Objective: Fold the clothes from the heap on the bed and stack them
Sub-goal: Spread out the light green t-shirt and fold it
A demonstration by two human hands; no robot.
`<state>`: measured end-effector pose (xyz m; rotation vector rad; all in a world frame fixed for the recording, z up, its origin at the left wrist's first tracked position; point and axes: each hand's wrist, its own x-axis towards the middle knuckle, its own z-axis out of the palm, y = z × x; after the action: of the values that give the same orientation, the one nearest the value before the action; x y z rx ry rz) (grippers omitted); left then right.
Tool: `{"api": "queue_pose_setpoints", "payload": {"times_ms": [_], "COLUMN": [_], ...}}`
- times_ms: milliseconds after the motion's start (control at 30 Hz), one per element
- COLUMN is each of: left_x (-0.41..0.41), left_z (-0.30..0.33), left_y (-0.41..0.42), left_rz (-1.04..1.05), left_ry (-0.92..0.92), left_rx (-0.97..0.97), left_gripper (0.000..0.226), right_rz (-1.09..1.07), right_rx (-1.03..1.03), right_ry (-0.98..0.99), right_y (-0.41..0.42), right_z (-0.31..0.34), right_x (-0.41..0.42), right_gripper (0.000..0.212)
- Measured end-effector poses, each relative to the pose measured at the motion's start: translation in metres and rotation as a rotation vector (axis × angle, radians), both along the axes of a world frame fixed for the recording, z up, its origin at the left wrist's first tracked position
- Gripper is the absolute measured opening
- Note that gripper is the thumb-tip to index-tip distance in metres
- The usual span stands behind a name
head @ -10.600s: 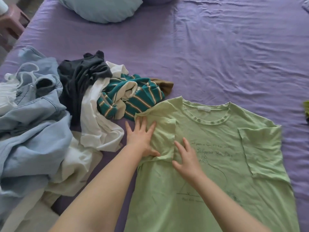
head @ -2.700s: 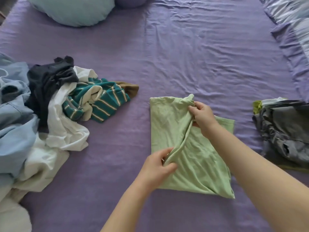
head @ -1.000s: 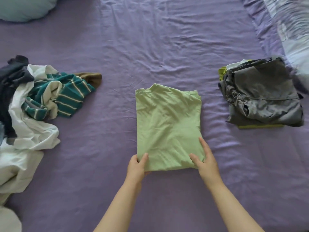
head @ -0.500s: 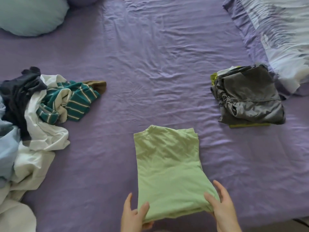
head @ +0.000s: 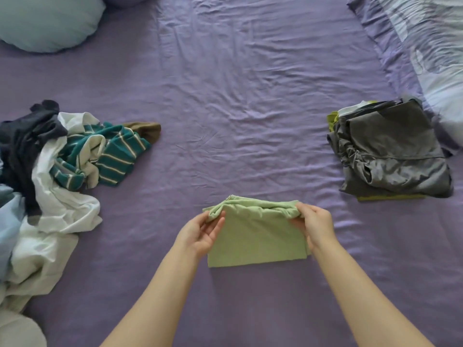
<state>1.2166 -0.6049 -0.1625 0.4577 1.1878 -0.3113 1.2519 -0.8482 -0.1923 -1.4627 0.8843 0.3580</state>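
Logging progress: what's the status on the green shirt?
Left hand and right hand grip green shirt, folded on bed. Path to stack clear.

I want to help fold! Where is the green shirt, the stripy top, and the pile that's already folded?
green shirt (head: 255, 236), head view, on its flat folded front.
stripy top (head: 112, 156), head view, on a teal striped fold.
folded pile (head: 393, 151), head view, on the grey garment on top.

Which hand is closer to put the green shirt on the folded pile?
Probably the right hand. It grips the green shirt on the side nearer the folded pile; the left hand holds the far side.
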Motion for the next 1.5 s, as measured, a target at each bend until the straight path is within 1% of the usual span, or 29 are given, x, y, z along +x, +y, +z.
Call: {"api": "queue_pose_setpoints", "payload": {"times_ms": [100,167,200,300,333,367,433,500,567,633,700,800,900,1067,1200,1367,1500], "left_x": [0.016,0.014,0.01,-0.007,-0.011,-0.014,-0.016,-0.017,-0.016,-0.012,-0.008,-0.001,0.01,0.059,0.114,0.176,0.206], "left_z": [-0.017,-0.029,-0.036,-0.054,-0.058,-0.061,-0.067,-0.071,-0.07,-0.07,-0.068,-0.062,-0.049,-0.012,0.018,0.045,0.05], "left_y": [0.002,0.002,0.001,-0.003,-0.004,-0.006,-0.011,-0.015,-0.016,-0.017,-0.02,-0.023,-0.027,-0.047,-0.093,-0.177,-0.245], "left_rz": [-0.071,-0.226,-0.327,-0.636,-0.736,-0.79,-0.75,-0.664,-0.606,-0.555,-0.533,-0.554,-0.597,-0.605,-0.592,-0.641,-0.669], "left_ry": [0.031,0.025,0.014,0.03,0.064,0.097,0.128,0.147,0.146,0.154,0.157,0.121,0.025,-0.144,-0.29,-0.433,-0.449], "left_rx": [0.088,0.253,0.371,0.804,0.91,0.957,0.91,0.807,0.723,0.64,0.601,0.639,0.684,0.738,0.685,0.552,0.447], "left_gripper": [0.017,0.024,0.03,0.048,0.053,0.058,0.062,0.055,0.043,0.041,0.039,0.032,0.032,0.029,0.028,0.03,0.029], "right_rz": [0.021,0.155,0.254,0.553,0.625,0.659,0.623,0.531,0.453,0.423,0.407,0.415,0.437,0.396,0.326,0.254,0.247], "right_rx": [0.054,-0.041,-0.141,-0.534,-0.647,-0.711,-0.704,-0.656,-0.584,-0.495,-0.405,-0.346,-0.389,-0.511,-0.59,-0.704,-0.774], "right_ry": [-0.021,-0.01,-0.01,-0.077,-0.085,-0.071,0.016,0.08,0.148,0.225,0.24,0.137,0.007,-0.244,-0.383,-0.372,-0.332], "right_y": [0.002,0.001,0.0,-0.004,-0.005,-0.006,-0.004,-0.002,-0.004,-0.009,-0.012,-0.013,-0.019,-0.054,-0.108,-0.202,-0.266], "right_z": [-0.013,-0.02,-0.02,-0.028,-0.029,-0.031,-0.032,-0.035,-0.038,-0.039,-0.039,-0.033,-0.021,0.023,0.066,0.099,0.099], "right_x": [0.014,0.014,0.012,0.001,-0.002,-0.005,-0.011,-0.016,-0.016,-0.014,-0.011,-0.011,0.001,0.055,0.102,0.149,0.17], "right_gripper": [0.012,0.039,0.048,0.056,0.06,0.065,0.075,0.078,0.077,0.075,0.062,0.037,0.027,0.034,0.04,0.044,0.045]}}
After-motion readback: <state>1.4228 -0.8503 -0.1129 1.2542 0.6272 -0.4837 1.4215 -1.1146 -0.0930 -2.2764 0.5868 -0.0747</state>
